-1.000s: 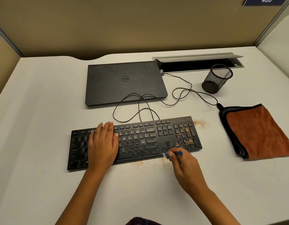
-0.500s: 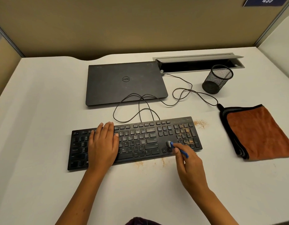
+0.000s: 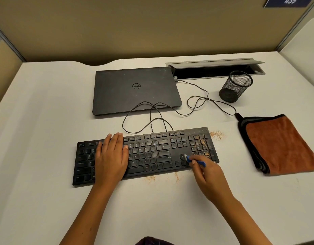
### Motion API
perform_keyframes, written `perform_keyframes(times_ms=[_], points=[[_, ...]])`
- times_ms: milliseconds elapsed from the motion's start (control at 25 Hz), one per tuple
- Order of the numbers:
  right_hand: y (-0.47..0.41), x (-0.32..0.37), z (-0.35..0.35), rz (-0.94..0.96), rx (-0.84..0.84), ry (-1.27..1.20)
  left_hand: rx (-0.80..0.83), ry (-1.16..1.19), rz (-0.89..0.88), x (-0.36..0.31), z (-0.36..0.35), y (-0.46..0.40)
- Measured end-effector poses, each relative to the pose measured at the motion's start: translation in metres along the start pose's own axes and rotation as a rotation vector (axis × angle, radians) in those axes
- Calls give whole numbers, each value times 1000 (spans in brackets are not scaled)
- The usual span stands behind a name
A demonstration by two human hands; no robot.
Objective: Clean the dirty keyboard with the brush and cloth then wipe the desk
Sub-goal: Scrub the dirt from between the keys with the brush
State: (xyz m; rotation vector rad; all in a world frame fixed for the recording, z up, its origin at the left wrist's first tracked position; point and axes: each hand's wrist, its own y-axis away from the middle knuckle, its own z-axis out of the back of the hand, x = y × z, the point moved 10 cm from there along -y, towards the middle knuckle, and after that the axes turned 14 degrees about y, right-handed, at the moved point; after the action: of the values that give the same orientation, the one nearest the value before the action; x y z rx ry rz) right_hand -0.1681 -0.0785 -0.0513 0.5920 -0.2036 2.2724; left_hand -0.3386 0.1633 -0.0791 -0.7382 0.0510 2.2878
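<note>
A black keyboard (image 3: 152, 152) lies across the white desk (image 3: 46, 112), with brown dust on its number pad at the right end. My left hand (image 3: 111, 160) rests flat on the left half of the keys, fingers straight. My right hand (image 3: 208, 175) pinches a small blue brush (image 3: 195, 160), whose tip touches the keys near the arrow block. A folded orange cloth (image 3: 279, 144) with a dark edge lies to the right of the keyboard. Brown dust (image 3: 217, 135) is scattered on the desk past the keyboard's top right corner, and more lies along its front edge.
A closed black laptop (image 3: 135, 89) sits behind the keyboard. The keyboard cable (image 3: 196, 103) loops between them toward an open cable tray (image 3: 214, 69) at the back. A black mesh pen cup (image 3: 235, 87) stands behind the cloth. Partition walls enclose the desk at the back and sides.
My right hand moved the brush from the keyboard's front edge up onto the keys near the arrow block. My left hand stayed in place.
</note>
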Motion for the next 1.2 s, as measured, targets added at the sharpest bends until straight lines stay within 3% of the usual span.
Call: perform_keyframes(times_ms=[240, 440, 640, 840, 1080, 1200], points=[[3, -4, 10, -56, -77, -88, 6, -4, 2, 1, -2, -1], [6, -5, -1, -49, -12, 13, 7, -19, -1, 2, -2, -1], [9, -2, 4, -134, -91, -121, 5, -17, -1, 0, -1, -1], [20, 8, -17, -107, 20, -170, 10, -18, 0, 2, -2, -1], [22, -17, 13, -209, -206, -32, 10, -26, 0, 1, -2, -1], [25, -7, 6, -152, -156, -110, 9, -24, 1, 2, -2, -1]])
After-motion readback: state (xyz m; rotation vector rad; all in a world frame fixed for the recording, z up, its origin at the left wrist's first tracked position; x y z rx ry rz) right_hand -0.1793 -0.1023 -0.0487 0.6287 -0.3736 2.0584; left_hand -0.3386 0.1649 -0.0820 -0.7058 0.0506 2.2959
